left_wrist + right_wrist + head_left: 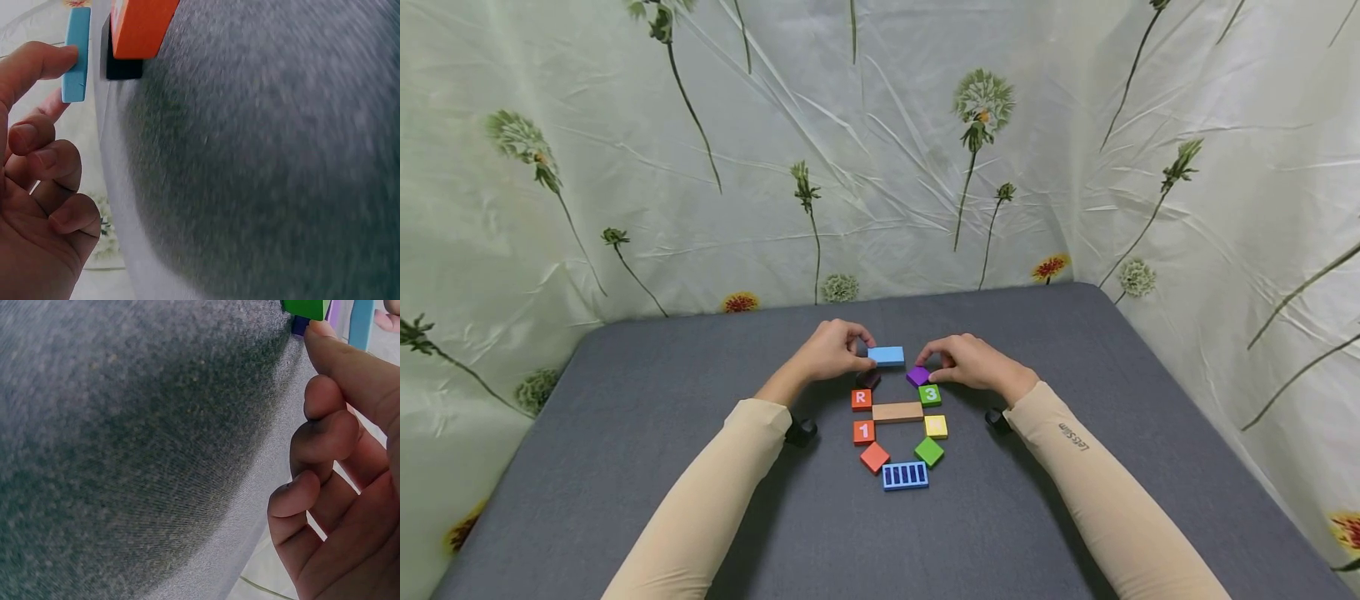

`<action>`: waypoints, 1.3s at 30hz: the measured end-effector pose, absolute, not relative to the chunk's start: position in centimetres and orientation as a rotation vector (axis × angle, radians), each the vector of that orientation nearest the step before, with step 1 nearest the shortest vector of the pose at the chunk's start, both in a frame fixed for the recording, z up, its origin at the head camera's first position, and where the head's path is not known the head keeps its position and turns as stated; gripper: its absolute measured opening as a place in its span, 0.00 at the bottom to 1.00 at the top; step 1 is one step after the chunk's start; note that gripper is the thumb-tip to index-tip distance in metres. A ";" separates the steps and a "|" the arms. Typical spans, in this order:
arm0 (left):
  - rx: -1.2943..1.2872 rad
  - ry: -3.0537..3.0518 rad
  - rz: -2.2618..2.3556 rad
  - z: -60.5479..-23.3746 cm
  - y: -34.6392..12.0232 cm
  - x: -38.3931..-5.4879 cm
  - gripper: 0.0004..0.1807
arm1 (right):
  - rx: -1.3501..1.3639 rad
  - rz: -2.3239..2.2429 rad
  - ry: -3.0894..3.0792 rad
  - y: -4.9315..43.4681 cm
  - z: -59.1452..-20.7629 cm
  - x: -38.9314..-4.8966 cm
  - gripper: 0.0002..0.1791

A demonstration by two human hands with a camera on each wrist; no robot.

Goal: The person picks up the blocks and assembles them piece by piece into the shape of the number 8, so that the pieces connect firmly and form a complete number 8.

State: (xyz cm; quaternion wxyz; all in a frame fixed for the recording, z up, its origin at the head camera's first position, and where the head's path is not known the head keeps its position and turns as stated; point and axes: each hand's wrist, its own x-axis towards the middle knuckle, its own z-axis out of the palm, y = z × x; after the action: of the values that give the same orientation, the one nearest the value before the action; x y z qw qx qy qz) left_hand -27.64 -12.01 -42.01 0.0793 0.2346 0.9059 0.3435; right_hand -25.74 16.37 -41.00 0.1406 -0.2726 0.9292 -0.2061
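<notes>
With thumb and index finger, my left hand [829,350] pinches one end of a light blue block [887,356], held at the far end of a ring of coloured blocks. In the left wrist view the blue block [76,56] stands between thumb and fingertip, the other fingers curled loosely. My right hand [973,362] has thumb and index finger at opposite sides of a purple block [917,376], just beyond a green block marked 3 [930,395]. A dark block [868,379] sits beneath my left hand, beyond a red R block [861,400].
A wooden bar [897,412] crosses the ring. Nearer lie a red 1 block [864,432], a yellow block [936,427], an orange-red block [875,457], a green block [928,452] and a blue slatted block [906,476]. The grey table [662,467] meets a flowered curtain [895,167].
</notes>
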 end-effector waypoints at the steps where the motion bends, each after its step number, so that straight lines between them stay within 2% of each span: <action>1: 0.701 2.714 1.027 -42.1 -11.8 -27.7 0.13 | -0.785 -0.594 2.684 16.4 -41.0 -25.7 0.14; 21: 0.616 2.706 0.942 -42.7 -10.2 -27.7 0.13 | -0.781 -0.600 2.678 16.4 -41.1 -25.8 0.14; 39: 0.548 2.686 0.864 -42.3 -9.6 -27.8 0.08 | -0.779 -0.602 2.679 16.4 -41.2 -25.9 0.14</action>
State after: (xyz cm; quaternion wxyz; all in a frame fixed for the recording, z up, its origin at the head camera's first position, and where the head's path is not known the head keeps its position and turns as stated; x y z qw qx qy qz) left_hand -27.76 -9.61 -42.31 0.1333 0.1888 0.9262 0.2979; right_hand -25.86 16.44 -41.19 0.1432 -0.2703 0.9289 -0.2087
